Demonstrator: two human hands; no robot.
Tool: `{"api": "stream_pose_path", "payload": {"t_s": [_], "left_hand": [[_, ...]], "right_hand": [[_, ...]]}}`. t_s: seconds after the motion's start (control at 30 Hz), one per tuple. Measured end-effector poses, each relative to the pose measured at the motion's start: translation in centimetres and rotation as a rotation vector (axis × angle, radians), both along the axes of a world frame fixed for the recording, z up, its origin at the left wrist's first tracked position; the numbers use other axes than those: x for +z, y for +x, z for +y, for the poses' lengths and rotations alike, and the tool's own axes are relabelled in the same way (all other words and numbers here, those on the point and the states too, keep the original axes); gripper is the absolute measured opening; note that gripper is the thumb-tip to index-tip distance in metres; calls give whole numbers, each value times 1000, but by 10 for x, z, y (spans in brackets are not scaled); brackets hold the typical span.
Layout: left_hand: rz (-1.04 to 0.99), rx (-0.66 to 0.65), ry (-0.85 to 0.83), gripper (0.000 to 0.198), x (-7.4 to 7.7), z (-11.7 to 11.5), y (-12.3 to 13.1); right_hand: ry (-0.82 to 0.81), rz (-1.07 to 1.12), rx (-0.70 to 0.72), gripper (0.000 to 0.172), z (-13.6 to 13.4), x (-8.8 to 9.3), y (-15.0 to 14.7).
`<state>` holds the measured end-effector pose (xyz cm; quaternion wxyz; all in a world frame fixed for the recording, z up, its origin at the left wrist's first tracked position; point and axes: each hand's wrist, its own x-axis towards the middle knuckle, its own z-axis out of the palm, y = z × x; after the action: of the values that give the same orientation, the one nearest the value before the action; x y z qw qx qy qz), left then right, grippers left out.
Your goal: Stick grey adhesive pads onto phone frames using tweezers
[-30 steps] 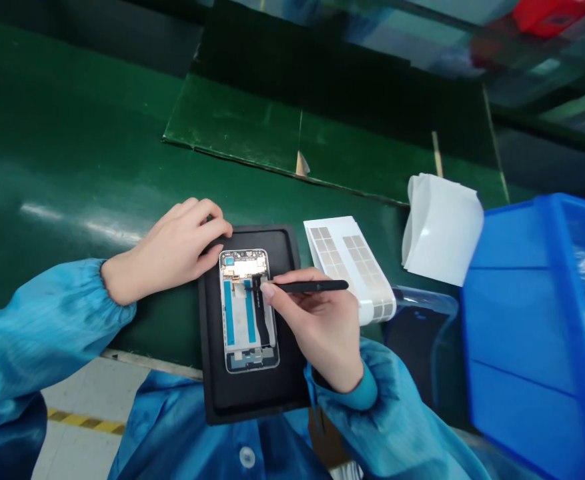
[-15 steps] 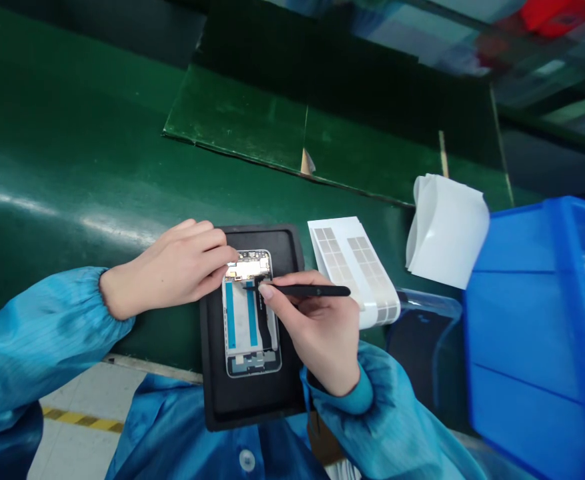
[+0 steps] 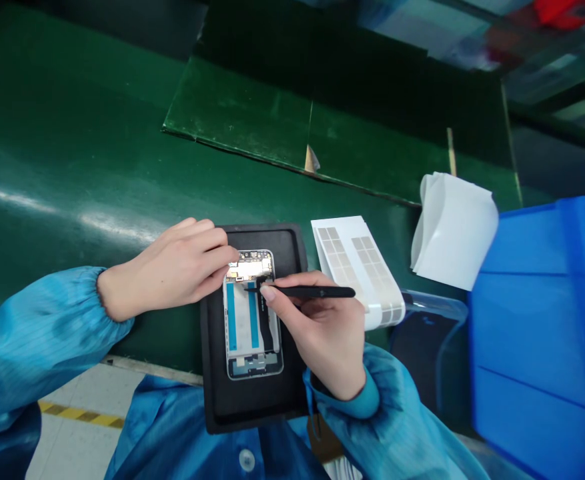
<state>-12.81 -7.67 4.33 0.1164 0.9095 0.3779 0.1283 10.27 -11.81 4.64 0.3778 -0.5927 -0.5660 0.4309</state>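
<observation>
The bench (image 3: pixel 87 147) extends widely to the left of the tray (image 3: pixel 291 390), and a strip of its surface separates the tray's far edge from the edge of the green panel (image 3: pixel 242 113). Clearance on the right is narrower: the label sheet (image 3: pixel 359 267) lies just beside the tray, with the folded paper (image 3: pixel 452 230) beyond it, near the bin (image 3: pixel 522 333). The tray's near end reaches past the line of the bench's front edge (image 3: pixel 157 371), towards the coat (image 3: pixel 212 433). The right hand (image 3: pixel 327 327) is closed in a pinch on the black tweezers (image 3: pixel 322 292), held nearly level; their tips point left, over the phone (image 3: pixel 245 340), just below its circuit board (image 3: pixel 252 269). Contact at the tips cannot be confirmed. The left hand (image 3: pixel 177 270) has its fingers bent, fingertips at the phone's upper left corner; whether they grip anything is hidden. The tray contains the phone, which lies flat with its inside exposed: circuit board at the far end, two blue strips (image 3: pixel 231 313) lengthwise, a black cable (image 3: pixel 265 320) to their right. The blue bin stands at the far right; its contents cannot be made out.
</observation>
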Motion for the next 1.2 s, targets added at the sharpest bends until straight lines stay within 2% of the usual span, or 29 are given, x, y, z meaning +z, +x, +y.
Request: {"api": "stream_pose_path", "payload": {"t_s": [1.2], "left_hand": [[6, -7, 12, 24, 0, -1, 0]], "right_hand": [[18, -4, 14, 10, 0, 1, 0]]}}
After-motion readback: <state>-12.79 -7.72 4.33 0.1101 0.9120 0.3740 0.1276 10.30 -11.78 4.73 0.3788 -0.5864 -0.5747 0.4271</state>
